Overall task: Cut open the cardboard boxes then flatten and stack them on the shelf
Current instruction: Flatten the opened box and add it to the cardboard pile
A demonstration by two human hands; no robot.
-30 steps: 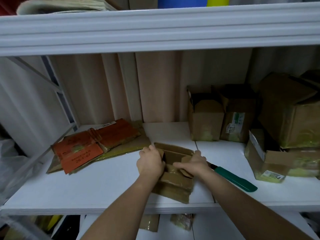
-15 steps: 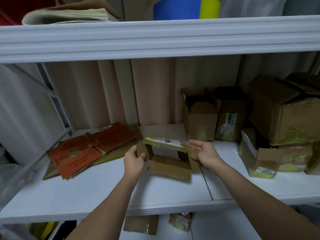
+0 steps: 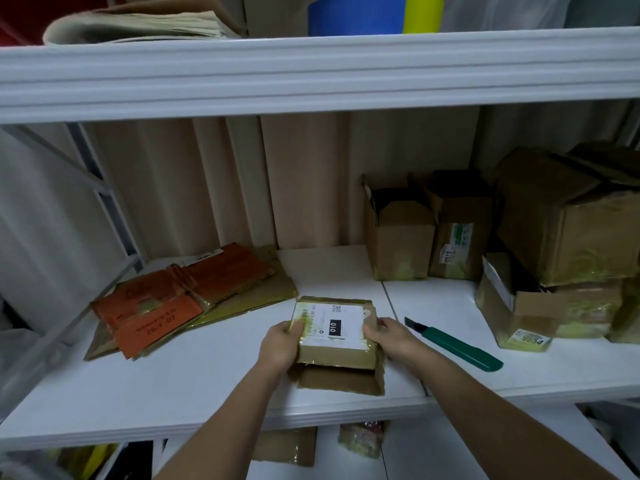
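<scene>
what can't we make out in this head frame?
- Fingertips of left hand and right hand: behind the flattened box they hold.
- Box underside and lower flap: covered by its top panel.
- Label small print: too small.
- Cutter blade: too dark to judge.
- Stacked boxes at right: cut off by the frame edge.

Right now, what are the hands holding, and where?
Both grip the flattened box: left hand on its left edge, right hand on its right edge.
</scene>
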